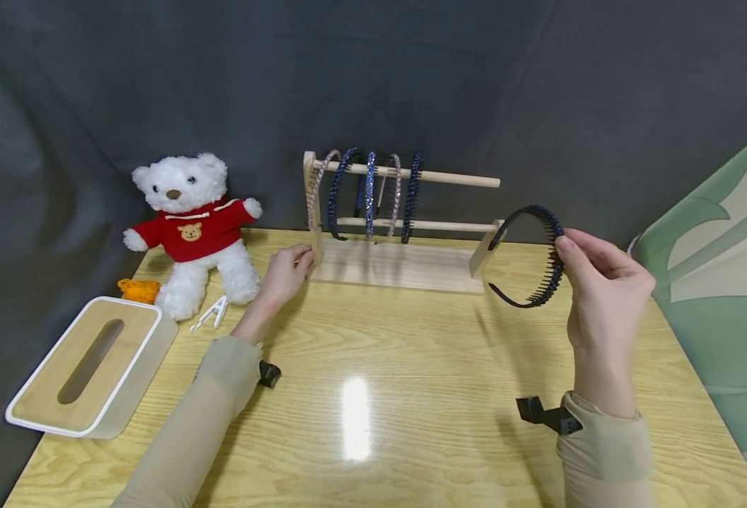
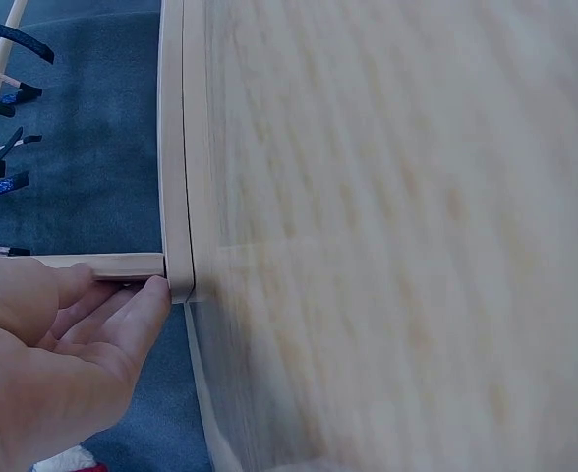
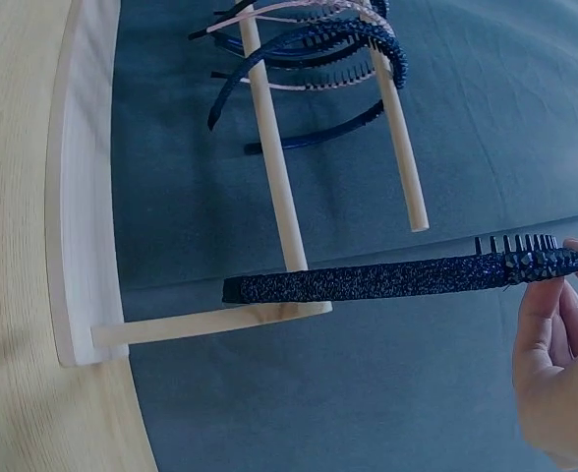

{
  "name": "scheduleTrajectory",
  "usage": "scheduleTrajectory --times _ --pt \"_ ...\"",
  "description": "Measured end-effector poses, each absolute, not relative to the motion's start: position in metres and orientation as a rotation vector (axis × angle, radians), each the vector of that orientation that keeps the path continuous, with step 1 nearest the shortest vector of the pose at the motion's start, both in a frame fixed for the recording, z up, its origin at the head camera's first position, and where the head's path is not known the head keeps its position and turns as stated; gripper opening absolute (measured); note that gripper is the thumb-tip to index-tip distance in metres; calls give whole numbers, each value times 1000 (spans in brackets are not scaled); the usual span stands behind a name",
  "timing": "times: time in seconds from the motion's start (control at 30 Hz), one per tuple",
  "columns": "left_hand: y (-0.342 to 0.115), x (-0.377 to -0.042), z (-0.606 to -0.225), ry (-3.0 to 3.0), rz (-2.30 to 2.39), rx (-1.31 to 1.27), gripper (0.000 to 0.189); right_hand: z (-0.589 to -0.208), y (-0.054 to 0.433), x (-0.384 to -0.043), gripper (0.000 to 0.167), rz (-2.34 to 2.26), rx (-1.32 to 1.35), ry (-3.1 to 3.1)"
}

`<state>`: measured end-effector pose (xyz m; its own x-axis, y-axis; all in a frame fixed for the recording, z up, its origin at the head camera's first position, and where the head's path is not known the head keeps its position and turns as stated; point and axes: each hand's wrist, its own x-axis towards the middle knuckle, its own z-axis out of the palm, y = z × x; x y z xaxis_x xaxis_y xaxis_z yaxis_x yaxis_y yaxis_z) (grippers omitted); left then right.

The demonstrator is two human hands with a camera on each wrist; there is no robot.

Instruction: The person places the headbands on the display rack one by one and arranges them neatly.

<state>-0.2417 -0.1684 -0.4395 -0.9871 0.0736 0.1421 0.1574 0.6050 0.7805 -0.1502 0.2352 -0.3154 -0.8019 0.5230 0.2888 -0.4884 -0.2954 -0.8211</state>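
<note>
A dark blue toothed headband (image 1: pixel 552 261) is pinched between the thumb and fingers of my right hand (image 1: pixel 604 289), to the right of the wooden headband rack (image 1: pixel 398 267). In the right wrist view, the headband (image 3: pixel 368 280) passes across the rack's end post (image 3: pixel 210 323), near the free tip of the upper rod (image 3: pixel 407 187). My left hand (image 1: pixel 289 271) grips the lower part of the rack's left upright (image 2: pixel 122 265), close to the base. Several headbands hang on the rods, including a bright blue one (image 1: pixel 369 197) and a pink one (image 1: pixel 395 197).
A white teddy bear in a red sweater (image 1: pixel 202 233) sits at the left, beside a white clip (image 1: pixel 213 314) and an orange item (image 1: pixel 138 290). A tissue box (image 1: pixel 37 395) with a wooden lid stands front left. A dark curtain (image 1: pixel 373 70) hangs behind the table (image 1: pixel 436 423).
</note>
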Motion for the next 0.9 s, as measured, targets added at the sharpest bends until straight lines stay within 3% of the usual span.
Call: scheduleTrajectory --times 0.9 --pt "-169 -243 -438 -2735 -1364 -172 29 -299 227 -185 28 2129 -10 -1324"
